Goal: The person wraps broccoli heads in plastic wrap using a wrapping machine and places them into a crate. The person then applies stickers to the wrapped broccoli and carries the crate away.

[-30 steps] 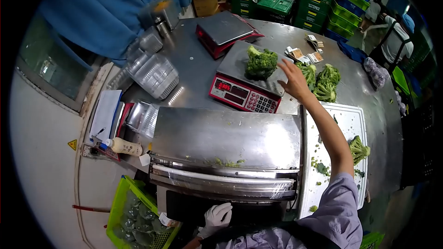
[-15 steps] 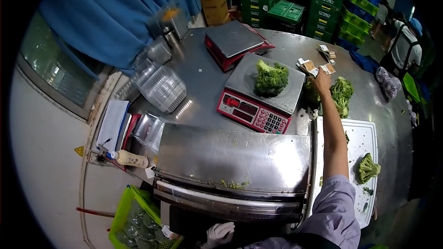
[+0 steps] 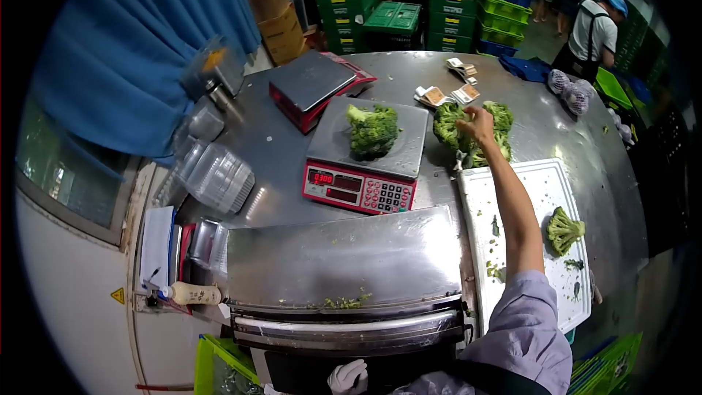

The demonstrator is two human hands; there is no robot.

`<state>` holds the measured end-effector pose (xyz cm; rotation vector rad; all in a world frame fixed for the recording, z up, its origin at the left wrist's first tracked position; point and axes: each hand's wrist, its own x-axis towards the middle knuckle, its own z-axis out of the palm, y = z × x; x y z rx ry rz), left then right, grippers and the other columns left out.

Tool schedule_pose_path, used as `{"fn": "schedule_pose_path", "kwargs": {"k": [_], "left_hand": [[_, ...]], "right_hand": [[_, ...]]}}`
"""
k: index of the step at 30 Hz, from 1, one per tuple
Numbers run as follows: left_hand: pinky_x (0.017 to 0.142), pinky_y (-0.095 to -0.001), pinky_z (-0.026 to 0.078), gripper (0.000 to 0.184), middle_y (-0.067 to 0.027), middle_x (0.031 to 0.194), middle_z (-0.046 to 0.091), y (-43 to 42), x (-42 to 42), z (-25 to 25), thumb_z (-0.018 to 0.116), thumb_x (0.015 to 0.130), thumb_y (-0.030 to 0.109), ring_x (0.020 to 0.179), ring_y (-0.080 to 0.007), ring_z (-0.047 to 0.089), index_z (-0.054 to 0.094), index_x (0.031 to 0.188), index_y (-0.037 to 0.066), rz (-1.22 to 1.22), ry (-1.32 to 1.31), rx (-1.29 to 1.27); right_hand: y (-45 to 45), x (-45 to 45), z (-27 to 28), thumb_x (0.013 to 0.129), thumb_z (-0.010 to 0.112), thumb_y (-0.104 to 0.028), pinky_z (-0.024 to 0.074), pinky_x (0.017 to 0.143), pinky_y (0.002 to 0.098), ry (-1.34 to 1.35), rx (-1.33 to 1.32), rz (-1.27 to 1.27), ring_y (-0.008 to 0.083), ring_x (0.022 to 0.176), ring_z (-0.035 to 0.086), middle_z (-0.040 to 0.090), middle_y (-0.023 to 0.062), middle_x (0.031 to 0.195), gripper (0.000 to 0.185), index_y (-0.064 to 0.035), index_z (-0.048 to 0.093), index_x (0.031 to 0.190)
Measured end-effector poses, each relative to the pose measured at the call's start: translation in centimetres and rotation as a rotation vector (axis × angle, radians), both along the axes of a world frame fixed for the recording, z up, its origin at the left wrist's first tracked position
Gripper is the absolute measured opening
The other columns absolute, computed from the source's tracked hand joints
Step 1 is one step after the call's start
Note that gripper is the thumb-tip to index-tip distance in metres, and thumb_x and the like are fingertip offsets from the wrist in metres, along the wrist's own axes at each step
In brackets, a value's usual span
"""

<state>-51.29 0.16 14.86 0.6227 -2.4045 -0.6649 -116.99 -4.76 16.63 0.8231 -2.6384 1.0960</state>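
Observation:
My bare right hand [image 3: 479, 126] reaches over several broccoli heads [image 3: 499, 118] lying behind the white cutting board [image 3: 526, 175]. Its fingers are bent but apart, at the top of the left broccoli head [image 3: 448, 129]; I see nothing held. My left hand [image 3: 348, 378], in a white glove, is low at the front edge with its fingers curled closed and nothing visible in them. One broccoli head [image 3: 373, 132] rests on the near red scale [image 3: 318, 192], whose display glows red. A cut broccoli piece [image 3: 564, 231] lies on the board among green scraps.
A second red scale [image 3: 314, 84] stands behind the first. Clear plastic trays [image 3: 217, 175] are stacked at left, near a bottle [image 3: 191, 294]. Bundles of paper labels [image 3: 431, 96] lie beyond the broccoli. Stacked crates [image 3: 447, 11] and a person [image 3: 591, 33] are in the background.
My right hand has moved from beside the paper labels back to the broccoli heads, its fingers now showing. The view has swung right. My left hand stays low in front.

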Motion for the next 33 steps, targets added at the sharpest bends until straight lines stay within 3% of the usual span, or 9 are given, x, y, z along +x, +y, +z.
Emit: {"fn": "schedule_pose_path", "kwargs": {"k": [6,8,12,14,16,18,20,25,33], "left_hand": [[0.059,-0.0304,0.051,0.007,-0.006,0.08,0.065,-0.6,-1.1,1.9,0.066,0.07,0.007,0.068,-0.0216,0.063,0.065,0.077,0.009,-0.065,0.012,0.098],[0.069,-0.0293,0.053,0.017,-0.011,0.08,0.067,-1.8,-1.1,5.3,0.068,0.076,0.02,0.073,-0.0278,0.066,0.068,0.084,0.004,-0.107,0.055,0.177],[0.058,-0.0308,0.05,0.006,-0.0079,0.078,0.063,-8.2,-5.2,12.0,0.059,0.072,0.001,0.065,-0.0221,0.061,0.062,0.076,0.004,-0.406,0.194,0.269],[0.066,-0.0294,0.048,0.005,-0.0109,0.076,0.062,-11.7,-11.1,16.5,0.057,0.075,0.001,0.069,-0.0227,0.061,0.061,0.078,0.003,-0.297,0.009,0.118],[0.071,-0.0273,0.046,0.025,-0.0068,0.089,0.061,-16.8,-16.9,14.9,0.061,0.081,0.011,0.08,-0.0155,0.057,0.06,0.104,0.001,-0.18,-0.014,0.211],[0.079,-0.0272,0.044,0.042,-0.0057,0.098,0.059,-20.3,-24.9,15.6,0.064,0.084,0.023,0.09,-0.0138,0.055,0.052,0.116,-0.001,-0.01,-0.081,0.78],[0.096,-0.033,0.035,0.081,-0.0154,0.127,0.048,-24.6,-31.8,13.5,0.068,0.076,0.049,0.118,-0.0228,0.044,0.038,0.13,-0.004,0.108,-0.181,0.813],[0.092,-0.0605,0.035,0.095,-0.0163,0.137,0.037,-25.1,-39.8,12.5,0.067,0.068,0.061,0.124,-0.0343,0.038,0.03,0.135,0.003,-0.004,-0.199,1.113],[0.086,-0.0484,0.049,0.072,-0.0134,0.137,0.033,-28.2,-39.9,9.6,0.064,0.069,0.028,0.121,-0.0316,0.039,0.036,0.132,0.007,0.224,0.197,1.366]], "right_hand": [[6.7,5.7,5.0,0.06,0.079,-0.007,0.0494,0.081,0.0356,0.318,-0.11,0.327,0.0312,0.097,0.06,0.06,0.0142,0.108,0.033,-0.0013,0.061,0.087],[9.4,7.0,5.4,0.061,0.079,-0.006,0.0497,0.081,0.0356,0.268,-0.096,0.359,0.0319,0.097,0.06,0.06,0.0149,0.109,0.032,-0.0016,0.06,0.086],[14.3,9.1,4.9,0.063,0.077,-0.003,0.05,0.081,0.0368,0.319,-0.065,0.403,0.0321,0.103,0.057,0.057,0.0139,0.114,0.032,-0.0051,0.059,0.09],[15.7,9.7,4.3,0.063,0.076,-0.002,0.0499,0.082,0.037,0.329,-0.067,0.407,0.0324,0.103,0.057,0.057,0.0139,0.115,0.032,-0.0054,0.059,0.09],[15.9,10.4,3.8,0.064,0.076,-0.002,0.0499,0.082,0.0373,0.35,-0.076,0.438,0.0327,0.103,0.057,0.056,0.0139,0.115,0.031,-0.0057,0.059,0.09],[15.7,10.9,4.0,0.064,0.076,-0.002,0.0498,0.082,0.0374,0.346,-0.076,0.429,0.0326,0.103,0.057,0.056,0.0138,0.116,0.031,-0.0059,0.059,0.09],[15.0,11.5,4.1,0.064,0.076,-0.003,0.0498,0.082,0.0371,0.329,-0.101,0.449,0.0319,0.102,0.057,0.057,0.0134,0.115,0.031,-0.0061,0.06,0.09],[12.2,12.3,5.1,0.062,0.078,-0.004,0.0505,0.081,0.0357,0.281,-0.184,0.489,0.0307,0.1,0.059,0.059,0.0135,0.111,0.03,-0.0052,0.063,0.088],[5.2,12.0,5.9,0.062,0.078,-0.006,0.05,0.081,0.0367,0.303,-0.196,0.601,0.0325,0.099,0.058,0.059,0.0139,0.11,0.031,-0.0052,0.063,0.089]]}}
